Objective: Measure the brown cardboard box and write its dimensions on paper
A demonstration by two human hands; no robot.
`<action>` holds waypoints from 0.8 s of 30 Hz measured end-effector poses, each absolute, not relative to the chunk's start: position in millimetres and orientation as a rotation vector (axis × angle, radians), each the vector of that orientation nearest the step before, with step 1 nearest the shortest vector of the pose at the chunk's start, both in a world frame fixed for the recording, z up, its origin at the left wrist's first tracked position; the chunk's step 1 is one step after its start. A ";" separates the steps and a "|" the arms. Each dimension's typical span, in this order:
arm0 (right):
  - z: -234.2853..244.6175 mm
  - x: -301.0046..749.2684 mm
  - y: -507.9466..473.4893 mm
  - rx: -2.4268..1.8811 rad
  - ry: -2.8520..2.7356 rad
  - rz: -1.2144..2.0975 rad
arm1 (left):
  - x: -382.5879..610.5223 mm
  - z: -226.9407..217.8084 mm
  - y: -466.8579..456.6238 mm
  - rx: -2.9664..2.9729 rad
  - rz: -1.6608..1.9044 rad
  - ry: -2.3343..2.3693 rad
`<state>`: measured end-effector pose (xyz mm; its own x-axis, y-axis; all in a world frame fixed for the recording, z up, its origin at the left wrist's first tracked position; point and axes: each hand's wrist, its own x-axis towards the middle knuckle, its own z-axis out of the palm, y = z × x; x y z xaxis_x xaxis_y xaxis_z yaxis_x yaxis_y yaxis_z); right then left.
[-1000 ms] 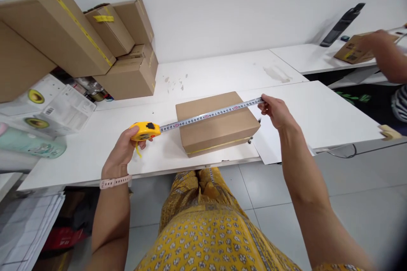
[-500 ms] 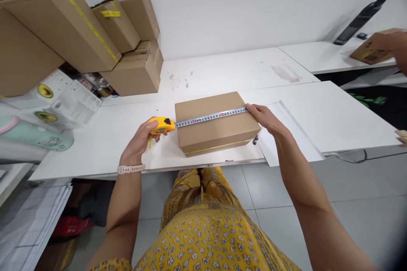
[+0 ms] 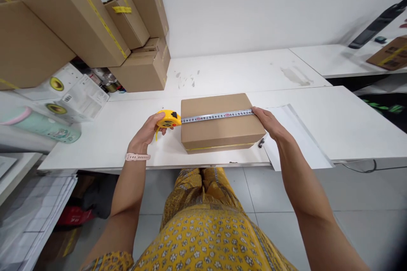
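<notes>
A closed brown cardboard box (image 3: 219,133) with yellow tape on its front lies near the front edge of the white table (image 3: 333,118). My left hand (image 3: 149,129) grips a yellow tape measure case (image 3: 168,119) against the box's left side. The white tape blade (image 3: 216,116) runs across the box top to its right edge. There my right hand (image 3: 270,120) pinches the blade's end down at the box's right edge.
Stacked cardboard boxes (image 3: 95,29) and white packaged goods (image 3: 73,93) crowd the table's back left. A white envelope (image 3: 295,135) lies right of the box, a small dark object (image 3: 261,142) beside it. Another brown box (image 3: 389,53) sits on the far right table.
Both hands came together: the case moved right to the box's left side, the blade shortened, and my right hand brought its end to the box's right edge. Another person's arm left the view.
</notes>
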<state>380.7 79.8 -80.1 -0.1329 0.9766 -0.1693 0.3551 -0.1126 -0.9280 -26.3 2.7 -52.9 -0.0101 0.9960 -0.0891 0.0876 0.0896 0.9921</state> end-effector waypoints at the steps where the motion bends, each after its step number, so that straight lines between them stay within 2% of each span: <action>1: -77.8 380.9 79.2 -1.490 -1.575 1.232 | -26.5 -53.5 2.5 1.204 1.107 1.319; 9: -64.9 379.6 78.2 -1.461 -1.815 1.132 | -24.4 -53.5 2.0 1.199 1.129 1.318; 14: -51.0 391.6 79.8 -1.644 -1.917 0.871 | -13.9 -26.2 -28.0 1.376 1.103 1.286; 16: -42.4 397.5 83.6 -1.589 -1.863 0.775 | -0.7 -20.0 -50.7 1.412 1.007 1.227; 21: -26.3 377.4 111.2 -1.271 -1.886 0.708 | 76.8 -43.1 -99.9 1.162 0.602 0.767; 24: -25.5 344.1 139.2 -1.214 -2.089 0.714 | 131.4 -62.6 -104.8 0.982 0.646 0.687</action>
